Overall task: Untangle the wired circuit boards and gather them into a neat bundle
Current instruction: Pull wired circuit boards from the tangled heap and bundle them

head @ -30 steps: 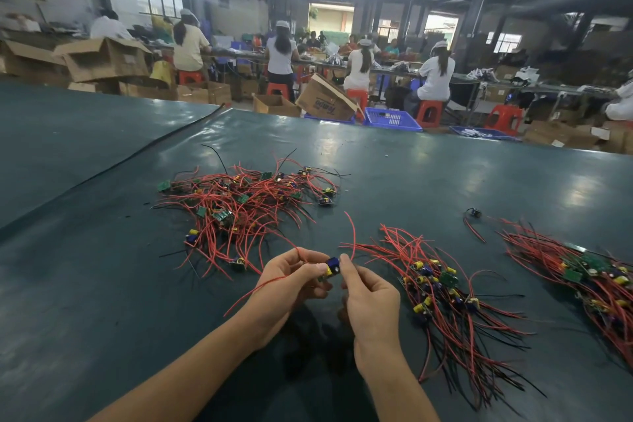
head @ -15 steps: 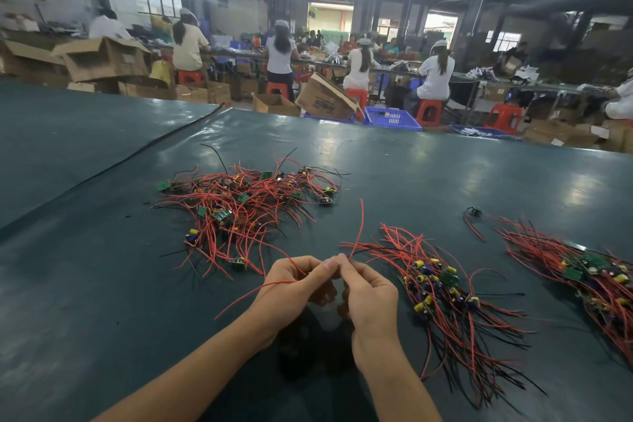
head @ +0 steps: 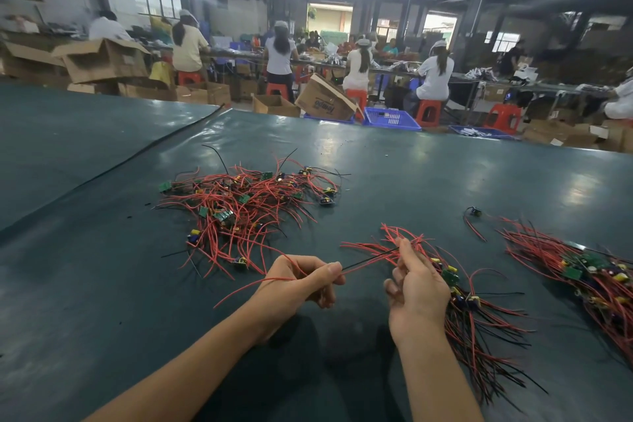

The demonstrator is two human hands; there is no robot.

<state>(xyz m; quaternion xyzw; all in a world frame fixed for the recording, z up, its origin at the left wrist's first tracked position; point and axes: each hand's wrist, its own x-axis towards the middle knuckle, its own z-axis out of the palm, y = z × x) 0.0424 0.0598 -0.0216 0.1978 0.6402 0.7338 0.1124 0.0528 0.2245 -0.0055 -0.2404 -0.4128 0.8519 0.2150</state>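
Observation:
My left hand point(head: 301, 284) pinches one wired circuit board by its leads; the board itself is hidden in my fingers. A red wire point(head: 246, 288) trails left from that hand. A black and a red wire point(head: 370, 258) run taut to my right hand point(head: 416, 289), whose raised fingertips hold their far ends. A tangled pile of boards with red wires point(head: 246, 205) lies beyond my left hand. Under and beyond my right hand lies a straighter bundle point(head: 479, 329).
A second sorted bundle point(head: 589, 277) lies at the right edge, and a single loose board point(head: 474, 212) sits behind it. The dark green table mat point(head: 102, 284) stretches all round. Seated workers, cardboard boxes and blue crates stand past the far edge.
My hands, pinched together over a small board before, have drawn apart. My right hand slid right along the wires, which now run straight between the hands.

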